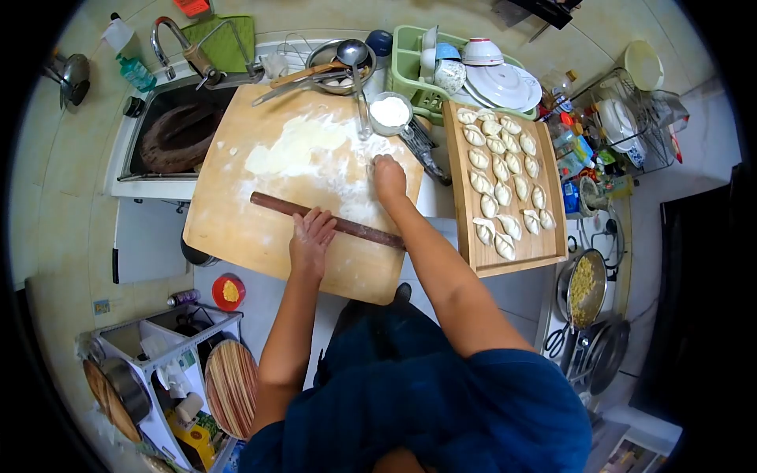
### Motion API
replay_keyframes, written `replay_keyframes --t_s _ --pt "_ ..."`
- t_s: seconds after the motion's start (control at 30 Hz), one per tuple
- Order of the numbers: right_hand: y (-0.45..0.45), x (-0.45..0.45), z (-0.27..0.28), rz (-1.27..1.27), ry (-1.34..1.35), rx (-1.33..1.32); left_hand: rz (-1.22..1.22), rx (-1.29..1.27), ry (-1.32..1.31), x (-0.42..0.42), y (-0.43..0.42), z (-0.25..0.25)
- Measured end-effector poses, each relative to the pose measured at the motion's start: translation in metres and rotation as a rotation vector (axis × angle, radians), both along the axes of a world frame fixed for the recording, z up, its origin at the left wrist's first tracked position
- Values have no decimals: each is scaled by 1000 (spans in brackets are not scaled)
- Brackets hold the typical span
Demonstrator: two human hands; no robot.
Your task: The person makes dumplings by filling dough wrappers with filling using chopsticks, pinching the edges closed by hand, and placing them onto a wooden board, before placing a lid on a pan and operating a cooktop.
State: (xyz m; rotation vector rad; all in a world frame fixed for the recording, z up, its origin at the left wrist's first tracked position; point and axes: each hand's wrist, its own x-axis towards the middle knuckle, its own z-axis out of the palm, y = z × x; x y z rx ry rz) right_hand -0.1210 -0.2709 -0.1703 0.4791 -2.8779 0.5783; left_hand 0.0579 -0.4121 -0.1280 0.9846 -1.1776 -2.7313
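A wooden board (229,197) dusted with flour lies in front of me. Across it rests a dark wooden rolling pin (363,230), with the fingers of my left hand (311,240) laid over its middle. My right hand (388,180) is closed, knuckles up, against the board's floury right side; whatever is in its fingers is hidden. Beyond that hand stands a cup of flour (390,113). A wide pale patch (296,147) covers the upper board; I cannot tell whether it is loose flour or thin dough. To the right, a wooden tray (516,264) carries several rows of folded dumplings (501,169).
A ladle (352,54) and a metal bowl (322,57) sit at the board's far edge. Behind the tray is a green dish rack (406,63). A sink (134,162) is at left, a pan of yellow food (583,288) at right, a red bowl (229,292) below the board.
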Motion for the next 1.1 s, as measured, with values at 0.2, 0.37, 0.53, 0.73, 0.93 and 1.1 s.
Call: replay_keyframes --t_s 0.2,0.37,0.53,0.73,0.93,1.1 --pt "2 16 -6 31 -198 202 13 18 -46 11 -4 -14" --pt "22 48 21 135 -113 195 -49 17 -34 -5 5 -15" --pt "118 46 115 71 262 -288 -91 12 0 -22 14 -12" --pt "292 -10 159 -372 431 -30 -81 -16 -44 -31 39 -2" --pt "378 -45 110 -453 290 160 -50 -14 -18 -29 56 -5" --pt "393 -52 76 -432 188 216 36 -72 -37 -26 49 -5"
